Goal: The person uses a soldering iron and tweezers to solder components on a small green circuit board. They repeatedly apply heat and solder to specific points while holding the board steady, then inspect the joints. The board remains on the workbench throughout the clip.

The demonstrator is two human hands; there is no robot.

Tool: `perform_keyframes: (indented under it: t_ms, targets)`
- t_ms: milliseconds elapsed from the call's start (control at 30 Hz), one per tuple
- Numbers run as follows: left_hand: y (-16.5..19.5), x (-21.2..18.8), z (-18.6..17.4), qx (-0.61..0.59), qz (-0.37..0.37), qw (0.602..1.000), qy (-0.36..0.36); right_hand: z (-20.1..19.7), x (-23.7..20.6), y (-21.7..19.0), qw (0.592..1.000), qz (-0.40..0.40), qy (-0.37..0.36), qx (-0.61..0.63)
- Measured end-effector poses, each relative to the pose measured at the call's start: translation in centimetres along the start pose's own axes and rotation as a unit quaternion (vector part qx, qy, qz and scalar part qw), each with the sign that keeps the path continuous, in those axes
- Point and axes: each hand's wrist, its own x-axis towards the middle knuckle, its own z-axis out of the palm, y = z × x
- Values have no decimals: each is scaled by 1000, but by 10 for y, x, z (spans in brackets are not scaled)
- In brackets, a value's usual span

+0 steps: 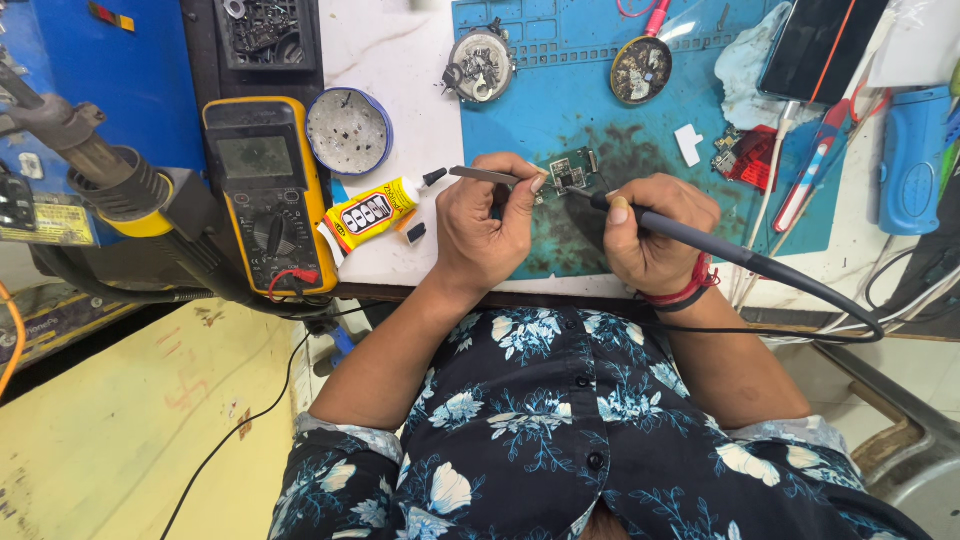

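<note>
The left hand point(482, 228) pinches a pair of thin silver metal tweezers point(487, 176) between thumb and fingers, and the tweezers lie nearly flat. One end touches the small green circuit board point(571, 172); the other end sticks out toward the yellow glue tube with a black cap point(375, 211). The right hand point(655, 232) is closed tight around a dark grey soldering pen with a long cable point(690, 238). Its tip meets the little board from the right side. The board lies on the blue rubber work mat point(540, 100), on a dirty dark patch, just past both sets of fingers.

Both wrists rest at the front edge of the white table point(395, 60) (the edge nearest the person's flowered shirt). The pen's cable runs off to the right and loops over that edge.

To the left there is little room: the glue tube lies just beside the left hand, then a yellow multimeter with a grey screen point(267, 195) and a round blue tin lid point(349, 131). Behind the board the mat is more open, up to two round metal tins of small parts point(480, 64). To the right, a small white plastic piece point(688, 144) and a red and blue tool point(812, 165) lie near the mat's right edge
</note>
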Motion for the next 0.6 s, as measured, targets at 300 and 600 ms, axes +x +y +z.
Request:
perform_keyframes:
  t_ms: [300, 600]
  targets:
    - [0, 0, -1, 2, 1, 1000, 0, 1, 0, 1, 1000, -5, 2, -1]
    - [1, 0, -1, -1, -1, 1000, -1, 1, 0, 0, 1000, 0, 4, 2]
